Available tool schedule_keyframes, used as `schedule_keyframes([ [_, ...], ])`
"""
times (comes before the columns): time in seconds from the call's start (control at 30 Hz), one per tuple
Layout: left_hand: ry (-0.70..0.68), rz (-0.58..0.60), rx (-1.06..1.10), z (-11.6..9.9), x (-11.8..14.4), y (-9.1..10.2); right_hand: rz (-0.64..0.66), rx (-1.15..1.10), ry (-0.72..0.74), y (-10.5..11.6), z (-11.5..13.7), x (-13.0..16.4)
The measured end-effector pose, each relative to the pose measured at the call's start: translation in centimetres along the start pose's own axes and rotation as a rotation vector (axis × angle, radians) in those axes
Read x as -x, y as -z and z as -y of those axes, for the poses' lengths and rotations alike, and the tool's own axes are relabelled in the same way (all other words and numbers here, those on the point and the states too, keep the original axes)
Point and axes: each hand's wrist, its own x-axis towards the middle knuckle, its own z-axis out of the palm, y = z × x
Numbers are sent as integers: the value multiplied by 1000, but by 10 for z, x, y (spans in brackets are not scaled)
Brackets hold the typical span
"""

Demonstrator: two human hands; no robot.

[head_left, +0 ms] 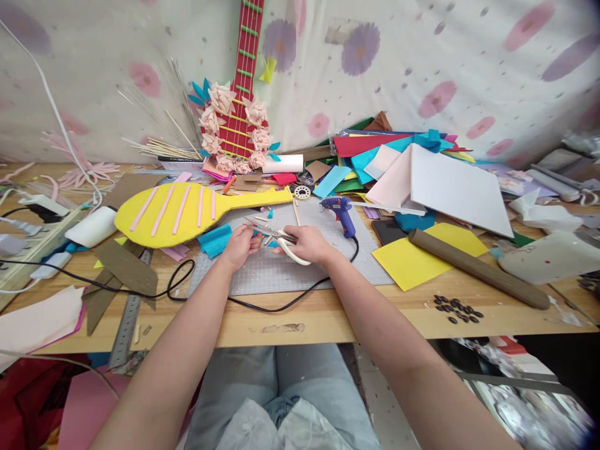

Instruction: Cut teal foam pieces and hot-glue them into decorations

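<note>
A person seated at a cluttered craft counter [328,315] works a pair of scissors [281,239] over a grey cutting mat [281,269]. The right hand [307,244] is wrapped around the pale scissor handles, its fingers closed on them, with the blades pointing left toward the left hand [241,245]. The left hand's fingers are pinched narrow on a small blue scrap [259,234], held just at the blade tips above the mat.

Judging from the grip, a clean cut here calls for keeping the scrap taut and the left fingertips clear of the blades, feeding the piece in slowly and working over the mat.

Just left of the hands lies a folded strip of blue crepe [214,240], and behind it a yellow foam guitar shape [187,212] with pink strips. A blue glue gun [340,211] stands at the mat's far edge, its black cord [262,303] looping along the counter front.

No box, tray or bin shows on the counter; supplies lie loose. Coloured foam sheets [398,162] are heaped at the back right, and a cluster of small dark pieces [457,309] sits bare on the wood near the front edge.
</note>
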Motion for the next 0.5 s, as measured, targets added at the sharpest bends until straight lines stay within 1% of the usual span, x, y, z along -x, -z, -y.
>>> schedule_keyframes([
  [0.13,35,-12,-32,-1,1,-1,-13,2,-19,3,1,0],
  [0.27,36,-8,-50,-2,2,-3,-9,-44,-42,6,1,1],
  [0.5,45,-2,-87,5,-1,2,36,-56,59,3,-1,1],
])
